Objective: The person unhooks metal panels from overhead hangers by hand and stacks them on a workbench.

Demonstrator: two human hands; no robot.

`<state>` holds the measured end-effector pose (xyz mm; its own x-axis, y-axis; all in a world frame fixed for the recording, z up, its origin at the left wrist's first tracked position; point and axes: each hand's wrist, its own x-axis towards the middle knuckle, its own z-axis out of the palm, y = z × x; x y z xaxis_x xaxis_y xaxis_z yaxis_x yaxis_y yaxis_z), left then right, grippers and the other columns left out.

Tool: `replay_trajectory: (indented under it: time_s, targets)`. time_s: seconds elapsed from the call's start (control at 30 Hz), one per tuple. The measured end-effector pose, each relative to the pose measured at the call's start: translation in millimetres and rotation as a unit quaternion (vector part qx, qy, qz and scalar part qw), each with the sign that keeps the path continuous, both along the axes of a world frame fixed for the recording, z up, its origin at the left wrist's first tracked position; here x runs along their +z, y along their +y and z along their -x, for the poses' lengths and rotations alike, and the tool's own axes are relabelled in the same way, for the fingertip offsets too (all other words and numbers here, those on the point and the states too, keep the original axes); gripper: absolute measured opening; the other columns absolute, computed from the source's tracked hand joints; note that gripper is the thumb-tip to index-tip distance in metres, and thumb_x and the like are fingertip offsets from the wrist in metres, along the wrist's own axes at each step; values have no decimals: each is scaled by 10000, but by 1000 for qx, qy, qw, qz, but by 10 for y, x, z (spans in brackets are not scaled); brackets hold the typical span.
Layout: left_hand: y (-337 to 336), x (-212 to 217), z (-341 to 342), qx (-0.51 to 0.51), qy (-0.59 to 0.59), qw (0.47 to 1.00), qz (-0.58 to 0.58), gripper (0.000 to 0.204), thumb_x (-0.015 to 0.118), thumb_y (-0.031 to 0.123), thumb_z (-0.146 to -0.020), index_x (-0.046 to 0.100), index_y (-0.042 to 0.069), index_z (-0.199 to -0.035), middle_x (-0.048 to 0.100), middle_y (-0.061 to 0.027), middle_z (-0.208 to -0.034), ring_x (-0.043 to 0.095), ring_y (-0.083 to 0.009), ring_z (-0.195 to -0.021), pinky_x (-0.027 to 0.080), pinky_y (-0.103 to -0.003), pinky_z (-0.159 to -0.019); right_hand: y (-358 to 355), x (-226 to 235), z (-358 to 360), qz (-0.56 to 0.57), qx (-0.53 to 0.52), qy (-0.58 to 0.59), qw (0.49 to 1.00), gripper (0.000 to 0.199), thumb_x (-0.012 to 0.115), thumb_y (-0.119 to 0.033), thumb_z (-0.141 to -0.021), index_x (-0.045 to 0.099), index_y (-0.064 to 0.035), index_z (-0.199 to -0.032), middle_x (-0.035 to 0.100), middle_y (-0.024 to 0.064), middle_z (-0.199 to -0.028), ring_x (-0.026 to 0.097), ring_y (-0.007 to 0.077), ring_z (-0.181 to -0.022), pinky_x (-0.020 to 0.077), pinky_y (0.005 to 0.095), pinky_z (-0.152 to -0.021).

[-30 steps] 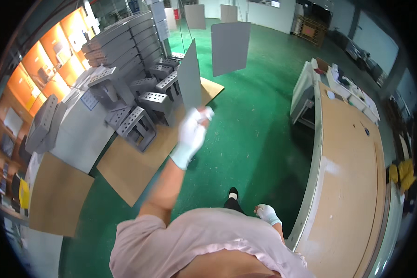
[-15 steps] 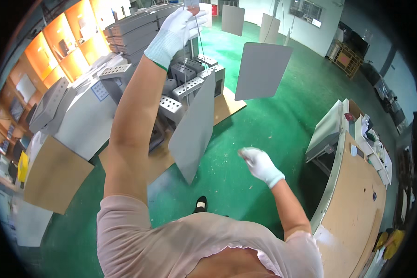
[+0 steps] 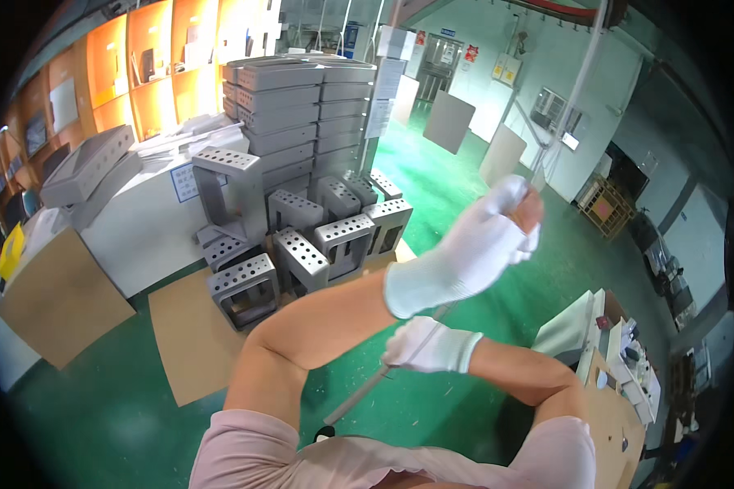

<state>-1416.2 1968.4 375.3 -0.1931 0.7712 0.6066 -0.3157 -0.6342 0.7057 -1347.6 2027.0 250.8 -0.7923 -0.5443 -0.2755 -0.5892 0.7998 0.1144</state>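
A thin grey flat panel (image 3: 357,397) shows almost edge-on in front of me, slanting from low near my foot up to the right. My right hand (image 3: 428,344), in a white glove, is closed on the panel, and a thin line like a wire crosses the glove. Above and farther out is my left hand (image 3: 485,240), also gloved, with bare skin showing at a fingertip. Its fingers are curled together; whatever they hold is hidden. The left forearm passes above the panel.
Several grey metal housings with round holes (image 3: 302,251) stand on cardboard (image 3: 189,346) at left, before tall stacked housings (image 3: 281,110). More flat panels (image 3: 448,122) hang farther off. A workbench (image 3: 616,440) stands at right; a hanging pole (image 3: 579,81) slants down above.
My left hand has come down and right from high up. The right hand has moved left onto the panel, which has turned from broadside to nearly edge-on. The view has shifted.
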Motion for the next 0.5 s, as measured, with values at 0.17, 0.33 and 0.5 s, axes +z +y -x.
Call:
replay_trajectory:
  time_s: [0.17,0.33,0.5]
  targets:
    - [36,40,-214,-92,-100,990,-42,97,357,49,-910,408,75,-832,383,-18,-607,391,-130,-534,325,-263,-502,230,284,-183,116,-51,-76,989,56,573,-150,-732,572,-101,-760,562,75,-682,606,259,-703,474,392,-600]
    - [133,-4,-414,-137,-126,982,-33,218,441,309,-944,382,106,-890,430,-18,-653,397,-105,-556,390,-257,-547,64,431,-347,156,-93,-24,983,55,590,-122,-730,564,-88,-765,552,76,-680,586,263,-696,450,372,-604]
    - [223,-88,-452,-306,-171,931,-105,212,451,304,-930,440,93,-951,431,-24,-645,420,-130,-581,408,-315,-649,84,-507,-662,198,-223,-21,954,90,570,-166,-746,596,-110,-813,571,87,-732,591,276,-740,467,388,-633]
